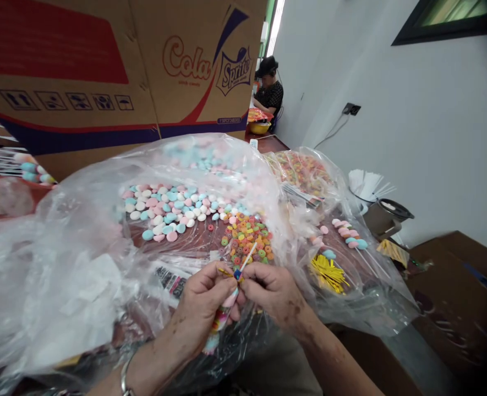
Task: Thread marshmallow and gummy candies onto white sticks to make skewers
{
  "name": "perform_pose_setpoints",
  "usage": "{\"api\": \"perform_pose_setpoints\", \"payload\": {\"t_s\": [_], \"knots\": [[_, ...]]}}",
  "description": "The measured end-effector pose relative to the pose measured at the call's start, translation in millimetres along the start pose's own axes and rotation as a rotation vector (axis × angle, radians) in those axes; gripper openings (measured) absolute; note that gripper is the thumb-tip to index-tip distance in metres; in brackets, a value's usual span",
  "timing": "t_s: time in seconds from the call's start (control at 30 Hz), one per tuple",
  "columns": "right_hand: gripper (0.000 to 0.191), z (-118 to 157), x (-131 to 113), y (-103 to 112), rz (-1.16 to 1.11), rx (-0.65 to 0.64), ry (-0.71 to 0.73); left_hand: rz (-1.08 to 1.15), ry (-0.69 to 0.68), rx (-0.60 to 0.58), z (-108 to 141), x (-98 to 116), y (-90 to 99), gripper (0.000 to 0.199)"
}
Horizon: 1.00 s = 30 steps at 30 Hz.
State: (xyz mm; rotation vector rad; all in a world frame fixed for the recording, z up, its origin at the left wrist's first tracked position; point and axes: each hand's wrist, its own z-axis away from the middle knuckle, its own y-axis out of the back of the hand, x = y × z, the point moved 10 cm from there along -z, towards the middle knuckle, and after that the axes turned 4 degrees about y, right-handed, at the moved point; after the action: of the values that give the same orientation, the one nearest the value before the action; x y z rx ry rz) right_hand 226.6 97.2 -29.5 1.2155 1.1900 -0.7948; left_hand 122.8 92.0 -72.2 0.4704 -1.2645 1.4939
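Observation:
My left hand is closed around a wrapped candy skewer, which hangs candy end down with its white stick pointing up and right. A gold twist tie crosses the wrapper's gathered neck, beside a small blue patch. My right hand pinches at that same neck, its fingertips closed on the tie; they partly hide it. Just beyond the hands lie loose ring-shaped candies and a spread of pink, blue and white candies. To the right is a pile of gold twist ties.
Clear plastic sheeting covers much of the table. Candy skewers lie at right, near a dark jug and white sticks. A large cardboard box stands behind. Another person sits farther back.

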Motion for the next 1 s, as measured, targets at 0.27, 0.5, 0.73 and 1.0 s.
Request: {"api": "perform_pose_setpoints", "payload": {"t_s": [0.27,0.5,0.73,1.0], "knots": [[0.025,9.4,-21.1,-2.4,0.481,0.215,0.25,-0.044,-0.08,0.092,-10.2,3.8,9.2,0.021],[0.031,23.9,-46.5,-27.7,1.06,0.028,0.865,-0.155,0.064,0.021,-19.9,-2.5,0.1,0.025],[0.021,28.2,-57.3,-27.6,1.154,-0.274,0.993,-0.446,0.289,-0.225,-11.8,-4.5,-16.2,0.005],[0.024,46.4,-65.1,-41.9,1.17,-0.322,1.053,-0.689,0.357,-0.35,-10.5,-25.9,-11.2,0.007]]}}
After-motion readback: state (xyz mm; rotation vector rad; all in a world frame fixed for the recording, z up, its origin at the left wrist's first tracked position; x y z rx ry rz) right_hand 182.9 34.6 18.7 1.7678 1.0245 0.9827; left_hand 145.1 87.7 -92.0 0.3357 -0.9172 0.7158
